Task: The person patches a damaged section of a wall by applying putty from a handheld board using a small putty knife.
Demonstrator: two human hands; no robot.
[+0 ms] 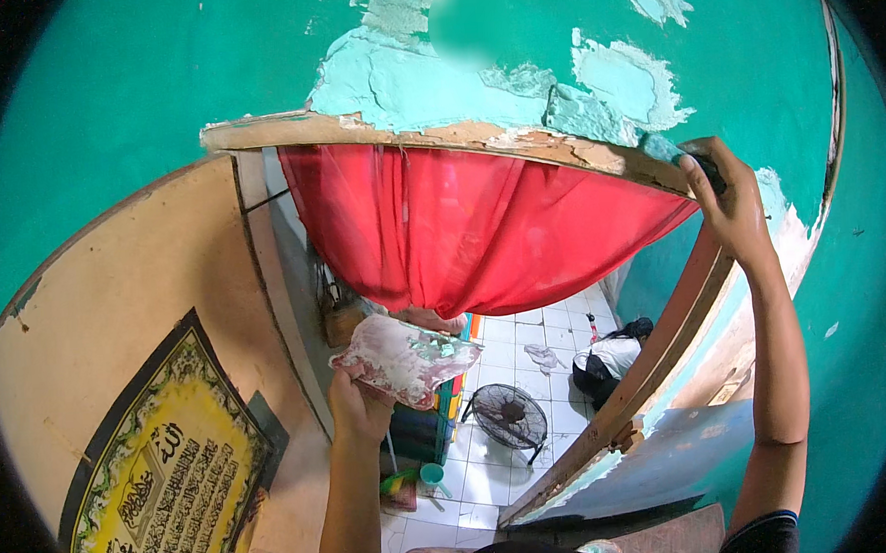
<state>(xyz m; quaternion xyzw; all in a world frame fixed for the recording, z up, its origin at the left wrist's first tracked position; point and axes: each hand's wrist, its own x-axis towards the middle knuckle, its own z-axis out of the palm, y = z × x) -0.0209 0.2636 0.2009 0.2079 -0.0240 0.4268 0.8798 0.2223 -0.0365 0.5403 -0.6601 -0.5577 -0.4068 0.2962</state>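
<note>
My left hand (359, 391) grips a flat, irregular board (407, 358) smeared with whitish and mint putty, held below the red curtain (480, 224). My right hand (719, 187) is up at the right end of the wooden door lintel (436, 137), closed round a dark tool (698, 171) with teal putty at its tip, against the lintel's top edge. Above the lintel, mint putty patches (403, 88) cover parts of the green wall (153, 101). The tool's shape is mostly hidden by my fingers.
A beige panel (200, 229) with a yellow calligraphy poster (158, 472) stands at left, the wooden door jamb (658, 355) at right. Below on the tiled floor (537, 342) are a fan (502, 416), a green container (431, 475) and a black-and-white bundle (603, 368). A brown surface (677, 540) lies beneath me.
</note>
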